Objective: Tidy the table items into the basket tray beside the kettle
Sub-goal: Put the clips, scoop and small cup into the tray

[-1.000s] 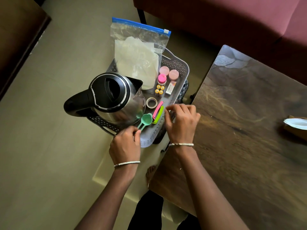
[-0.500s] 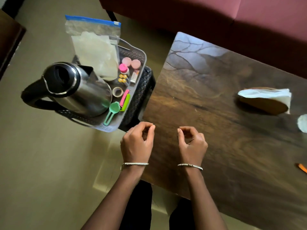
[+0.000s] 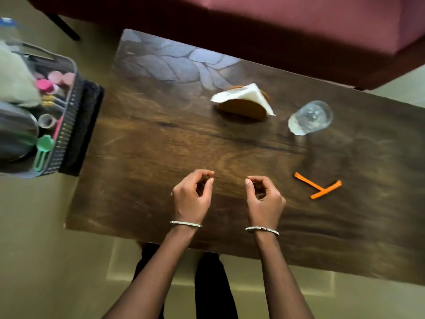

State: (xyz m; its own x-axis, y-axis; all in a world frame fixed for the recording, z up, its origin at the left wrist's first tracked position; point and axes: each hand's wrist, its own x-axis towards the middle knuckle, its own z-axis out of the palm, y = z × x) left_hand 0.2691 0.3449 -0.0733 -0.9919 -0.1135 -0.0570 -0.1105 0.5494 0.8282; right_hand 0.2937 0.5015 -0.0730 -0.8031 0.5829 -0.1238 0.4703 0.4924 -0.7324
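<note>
My left hand [image 3: 192, 196] and my right hand [image 3: 264, 199] hover side by side over the near middle of the dark wooden table [image 3: 161, 146], fingers loosely curled, nothing in either. Two orange sticks [image 3: 318, 186] lie crossed on the table to the right of my right hand. The grey basket tray [image 3: 69, 107] sits at the far left beside the steel kettle [image 3: 16, 132]. It holds a green scoop [image 3: 43, 148], a tape roll [image 3: 47, 120], pink caps [image 3: 47, 85] and other small items, all blurred.
A wooden napkin holder with a white napkin [image 3: 245, 101] stands at the table's far middle. A clear glass [image 3: 310, 117] stands to its right. A maroon sofa [image 3: 299, 26] runs along the far side. The floor lies to the left and near side.
The view has swung right from the basket to the table. Both hands left the basket, empty, and now hang over the table's near middle. The glass and orange sticks came into view.
</note>
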